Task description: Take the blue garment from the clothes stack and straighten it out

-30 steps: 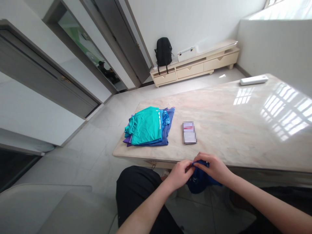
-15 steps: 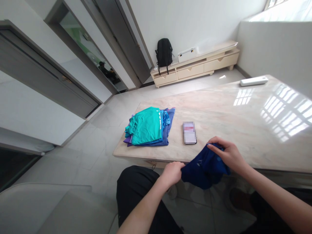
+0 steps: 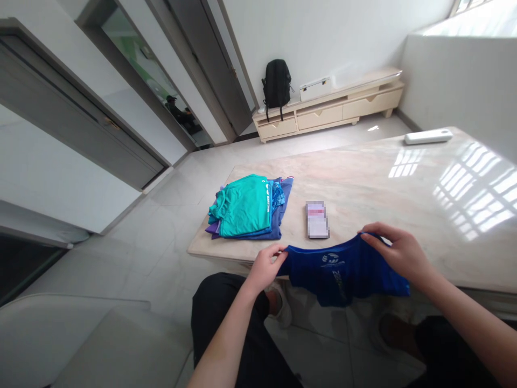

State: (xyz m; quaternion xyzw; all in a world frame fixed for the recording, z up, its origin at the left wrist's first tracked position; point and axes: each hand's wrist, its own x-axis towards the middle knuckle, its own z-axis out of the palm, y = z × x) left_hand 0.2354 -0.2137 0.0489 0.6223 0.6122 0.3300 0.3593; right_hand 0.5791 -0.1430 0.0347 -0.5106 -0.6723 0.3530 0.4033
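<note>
You held a blue garment (image 3: 343,269) stretched between your two hands at the near edge of the bench (image 3: 363,178). Your left hand (image 3: 264,267) pinched its left end, with the grip closed on the cloth between thumb and fingers. Your right hand (image 3: 399,253) had its grip closed on the upper right edge, fingers curled over the fabric. The garment hung partly over the bench's near edge and partly below it, in front of your lap, with a white printed logo facing up near its middle.

Just beyond the garment a phone (image 3: 317,220) lay flat on the bench, its screen blurred. To the left of the phone sat a pile of folded clothes (image 3: 246,207), a teal piece on top and blue and purple pieces beneath, close to the bench's left corner. A white remote (image 3: 428,137) lay well apart at the far right of the bench.

Across the tiled floor a low cream cabinet (image 3: 331,110) stood against the wall, a black backpack (image 3: 277,83) resting at its left end.
</note>
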